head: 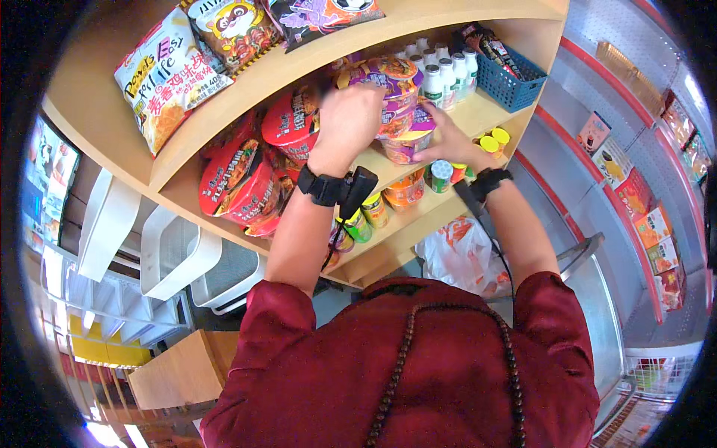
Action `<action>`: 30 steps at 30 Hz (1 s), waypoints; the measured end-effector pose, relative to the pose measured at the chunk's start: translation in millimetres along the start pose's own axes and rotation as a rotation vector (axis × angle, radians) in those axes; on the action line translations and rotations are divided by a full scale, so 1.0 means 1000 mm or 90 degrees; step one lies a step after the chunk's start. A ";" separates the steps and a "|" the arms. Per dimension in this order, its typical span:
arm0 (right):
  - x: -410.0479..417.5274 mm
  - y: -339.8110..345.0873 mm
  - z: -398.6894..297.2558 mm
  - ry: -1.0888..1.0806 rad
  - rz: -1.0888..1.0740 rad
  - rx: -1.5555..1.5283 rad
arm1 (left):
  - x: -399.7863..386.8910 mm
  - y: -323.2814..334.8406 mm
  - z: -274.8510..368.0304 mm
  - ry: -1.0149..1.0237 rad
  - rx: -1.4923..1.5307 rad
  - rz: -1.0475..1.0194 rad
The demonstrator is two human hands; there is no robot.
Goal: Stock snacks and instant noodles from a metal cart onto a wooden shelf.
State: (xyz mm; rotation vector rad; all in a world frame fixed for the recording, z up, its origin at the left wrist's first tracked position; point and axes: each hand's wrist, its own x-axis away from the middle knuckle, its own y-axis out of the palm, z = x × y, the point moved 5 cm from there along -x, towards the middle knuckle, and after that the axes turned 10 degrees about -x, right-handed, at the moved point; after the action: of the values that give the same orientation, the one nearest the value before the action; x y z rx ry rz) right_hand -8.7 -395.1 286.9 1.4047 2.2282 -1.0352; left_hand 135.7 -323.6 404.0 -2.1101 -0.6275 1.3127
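Observation:
On the middle shelf stands a stack of purple instant noodle bowls, an upper bowl [399, 115] on a lower bowl [406, 149]. My left hand [353, 117] is at the left side of the upper bowls, its fingertips hidden and partly blurred. My right hand [451, 137] curves around the right side of the lower bowl, thumb at its front and fingers higher up by the rim. Left of my left hand are red instant noodle bowls [238, 179], one more red bowl [285, 126] standing farther back.
Small white-capped bottles [447, 81] and a blue plastic basket [510, 84] of packets stand at the right. Snack bags [168, 78] lie above. Below are small canisters [374, 210], an orange tub [404, 190] and a plastic bag [462, 252]. White baskets [168, 252] are at the left.

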 end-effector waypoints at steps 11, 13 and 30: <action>-0.018 -0.016 0.034 0.172 -0.216 -0.150 | 0.010 -0.006 -0.007 -0.054 0.116 0.147; -0.016 -0.021 0.035 0.122 -0.212 -0.009 | 0.011 -0.002 0.001 -0.062 0.099 0.170; -0.029 0.003 0.060 0.239 -0.212 -0.499 | 0.011 -0.002 0.006 -0.030 0.129 0.205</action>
State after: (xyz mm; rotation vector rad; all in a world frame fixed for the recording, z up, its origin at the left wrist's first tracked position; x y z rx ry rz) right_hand 0.9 -456.4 261.2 0.9326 2.7341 0.1006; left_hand 134.7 -313.4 396.5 -2.0747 -0.1652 1.5307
